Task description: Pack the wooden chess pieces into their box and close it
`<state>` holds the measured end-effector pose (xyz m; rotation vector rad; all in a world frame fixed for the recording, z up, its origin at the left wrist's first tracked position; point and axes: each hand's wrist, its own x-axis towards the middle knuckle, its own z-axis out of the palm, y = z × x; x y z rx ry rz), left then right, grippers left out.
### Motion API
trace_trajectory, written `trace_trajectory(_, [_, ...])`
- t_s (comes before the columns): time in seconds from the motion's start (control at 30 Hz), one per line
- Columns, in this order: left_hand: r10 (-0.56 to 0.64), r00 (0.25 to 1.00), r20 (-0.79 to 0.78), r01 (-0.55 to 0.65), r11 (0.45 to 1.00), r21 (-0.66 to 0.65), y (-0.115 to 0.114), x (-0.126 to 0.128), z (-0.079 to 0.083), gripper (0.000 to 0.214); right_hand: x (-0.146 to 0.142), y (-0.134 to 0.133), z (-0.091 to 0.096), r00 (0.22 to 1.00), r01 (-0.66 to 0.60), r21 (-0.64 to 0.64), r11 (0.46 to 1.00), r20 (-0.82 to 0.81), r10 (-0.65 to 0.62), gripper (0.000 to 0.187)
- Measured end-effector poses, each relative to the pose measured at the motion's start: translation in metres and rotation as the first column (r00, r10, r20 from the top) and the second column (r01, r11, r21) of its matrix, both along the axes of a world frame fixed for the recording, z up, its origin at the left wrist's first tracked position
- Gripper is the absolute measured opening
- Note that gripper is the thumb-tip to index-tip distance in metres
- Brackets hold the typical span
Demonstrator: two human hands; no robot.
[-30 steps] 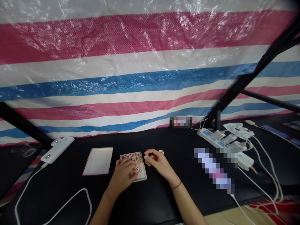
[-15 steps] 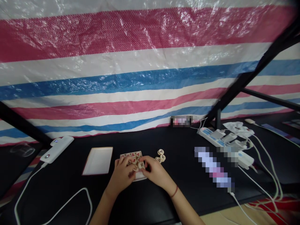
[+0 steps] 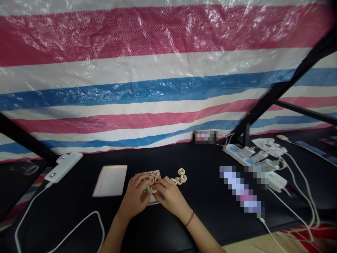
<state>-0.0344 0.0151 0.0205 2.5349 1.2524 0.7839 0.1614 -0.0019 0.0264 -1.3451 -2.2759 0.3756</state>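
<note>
Curling my left hand (image 3: 135, 196) over the pieces (image 3: 156, 174) inside the open box (image 3: 153, 201), I rest my right hand (image 3: 171, 194), fingers bent, at a near piece (image 3: 153, 190); I cannot tell whether either hand pinches anything. Seating it well means pressing it flat, neighbours undisturbed; loose pieces (image 3: 184, 178) lie right.

White glare speckles the striped sheet (image 3: 158, 77) above a dim, shadowy tabletop (image 3: 210, 200).
</note>
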Motion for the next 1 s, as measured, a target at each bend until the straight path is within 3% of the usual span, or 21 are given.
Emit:
trace_trajectory(0.17, [-0.018,1.0,-0.009,0.018,1.0,0.01,0.002,-0.001,-0.005,0.041,-0.006,0.001,0.003,0.998,0.002,0.012,1.0,0.057,-0.002,0.012])
trace_trajectory(0.3, [-0.001,1.0,-0.009,0.002,0.999,0.038,0.0,-0.002,-0.002,0.036,0.0,0.004,0.007,1.0,0.005,-0.012,1.0,-0.014,-0.006,0.009])
trace_trajectory(0.4, [-0.005,1.0,0.006,0.004,0.997,0.074,-0.004,0.002,0.003,0.027,0.021,0.014,0.011,0.983,0.155,-0.003,0.988,-0.1,-0.155,0.011])
trace_trajectory(0.47, [-0.016,1.0,0.011,0.015,0.996,0.086,-0.008,0.007,0.006,0.021,0.039,0.023,0.012,0.927,0.373,0.027,0.928,-0.049,-0.371,0.017])
trace_trajectory(0.53, [-0.044,0.999,0.009,0.043,0.995,0.09,-0.014,0.015,0.007,0.016,0.055,0.032,0.013,0.82,0.565,0.025,0.825,0.089,-0.565,0.025])
trace_trajectory(0.6, [-0.099,0.995,-0.002,0.099,0.991,0.086,-0.02,0.023,0.007,0.015,0.065,0.038,0.012,0.741,0.652,-0.024,0.758,0.229,-0.631,0.033])
trace_trajectory(0.77, [-0.192,0.979,-0.071,0.196,0.979,0.048,-0.028,0.037,0.002,0.022,0.067,0.045,0.008,0.743,0.656,-0.197,0.729,0.337,-0.578,0.027])
trace_trajectory(0.9, [-0.237,0.966,-0.101,0.239,0.971,0.001,-0.025,0.035,0.003,0.03,0.067,0.05,0.008,0.765,0.638,-0.223,0.737,0.294,-0.573,0.027])
trace_trajectory(1.0, [-0.259,0.961,-0.095,0.257,0.966,-0.038,-0.023,0.032,0.006,0.03,0.068,0.051,0.01,0.782,0.623,-0.206,0.755,0.17,-0.599,0.028])
